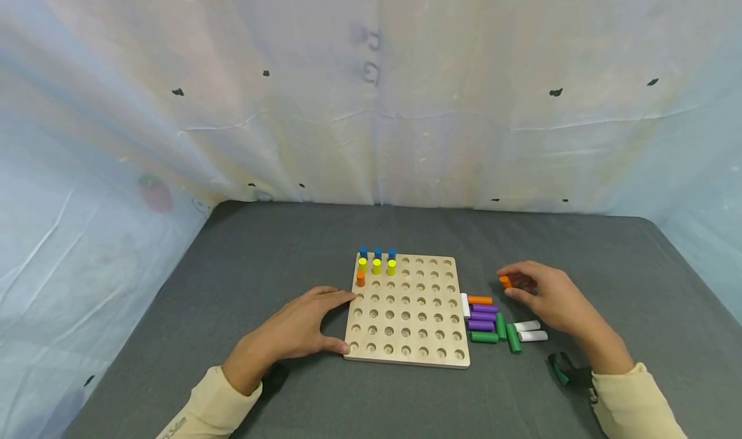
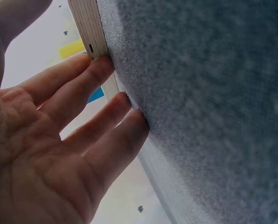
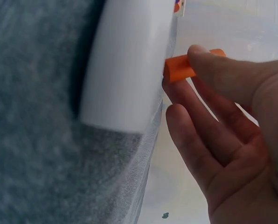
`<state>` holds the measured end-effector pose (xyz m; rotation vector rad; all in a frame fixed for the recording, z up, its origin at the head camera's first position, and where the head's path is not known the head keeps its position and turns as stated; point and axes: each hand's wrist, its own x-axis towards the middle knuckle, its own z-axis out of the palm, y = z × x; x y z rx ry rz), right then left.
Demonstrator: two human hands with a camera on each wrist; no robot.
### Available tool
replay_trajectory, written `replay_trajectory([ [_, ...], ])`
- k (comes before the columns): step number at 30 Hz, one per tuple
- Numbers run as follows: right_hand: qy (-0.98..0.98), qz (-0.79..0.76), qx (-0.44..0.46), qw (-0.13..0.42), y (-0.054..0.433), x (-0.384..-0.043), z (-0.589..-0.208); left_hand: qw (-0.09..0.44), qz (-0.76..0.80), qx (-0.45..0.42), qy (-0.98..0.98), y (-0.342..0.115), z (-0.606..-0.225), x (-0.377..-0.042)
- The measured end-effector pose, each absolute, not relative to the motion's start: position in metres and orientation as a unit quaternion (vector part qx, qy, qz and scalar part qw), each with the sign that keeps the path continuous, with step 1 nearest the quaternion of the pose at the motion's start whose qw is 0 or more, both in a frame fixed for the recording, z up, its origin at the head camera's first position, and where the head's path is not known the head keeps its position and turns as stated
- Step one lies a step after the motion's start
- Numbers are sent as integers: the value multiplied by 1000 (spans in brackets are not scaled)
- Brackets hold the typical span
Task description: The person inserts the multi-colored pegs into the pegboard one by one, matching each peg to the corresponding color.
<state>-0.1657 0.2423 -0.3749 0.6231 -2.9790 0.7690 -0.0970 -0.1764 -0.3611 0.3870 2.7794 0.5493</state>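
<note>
Head view: right hand (image 1: 545,296) pinches an orange peg (image 1: 505,282); left hand (image 1: 297,323) (seemingly straight-fingered) touches the pegboard (image 1: 397,309).

A: R hand (image 3: 237,154), quick?
B: Pinching orange peg (image 3: 177,69), thumb (image 3: 227,74) vs fingers (image 3: 190,135). Both peg ends stick out past thumb.
A: Big white thing, L of frame?
B: White peg (image 3: 127,65), v. close to cam, top cut off, on grey cloth-covered bench (image 3: 36,163). Lines up w/ orange peg's end; contact unclear.
A: Bkgd?
B: Pale sheet (image 3: 213,28), 1 dark mark (image 3: 165,215) btm. Orange/purple bits (image 3: 177,5) at top edge, too cropped to ID.
</note>
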Motion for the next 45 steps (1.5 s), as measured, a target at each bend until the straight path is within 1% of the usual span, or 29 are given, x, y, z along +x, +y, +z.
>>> replay_trajectory([
  [9, -952, 256, 165, -38, 242, -166, -374, 137, 195, 136, 962, -176, -360, -97],
  [17, -951, 256, 172, -31, 242, -168, -378, 137, 188, 138, 963, -175, -360, -99],
  [27, -950, 247, 192, -14, 235, -171, -370, 137, 186, 139, 963, -173, -357, -99],
  [34, -941, 261, 215, -2, 216, -170, -366, 139, 191, 142, 961, -172, -357, -99],
  [45, -918, 303, 253, -21, 158, -171, -354, 133, 193, 133, 963, -175, -361, -97],
])
